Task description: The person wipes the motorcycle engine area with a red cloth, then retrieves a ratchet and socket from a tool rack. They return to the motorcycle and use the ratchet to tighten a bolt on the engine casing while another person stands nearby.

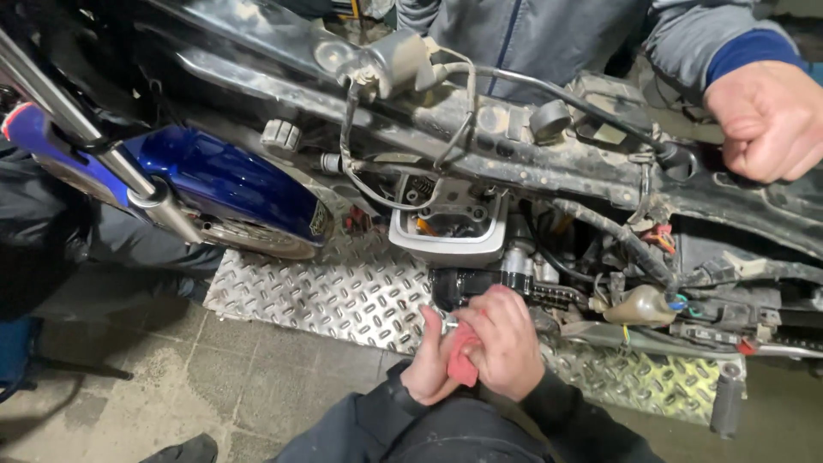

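My left hand [429, 360] and my right hand [506, 339] are pressed together low in the middle of the view, both closed around a red rag [463, 360]. A small metal part [447, 324] pokes out between them. They sit just below the black engine casing [463, 285] of a stripped motorcycle, whose dirty frame [480, 137] runs across the top. Above my hands lies the open metal cylinder top [446, 227].
Another person's clenched hand [767, 120] in a grey and blue sleeve rests on the frame at the upper right. A blue front mudguard [223, 180] and fork leg [77, 129] lie at the left. The bike stands on a checker plate platform [326, 291] over a tiled floor [197, 386].
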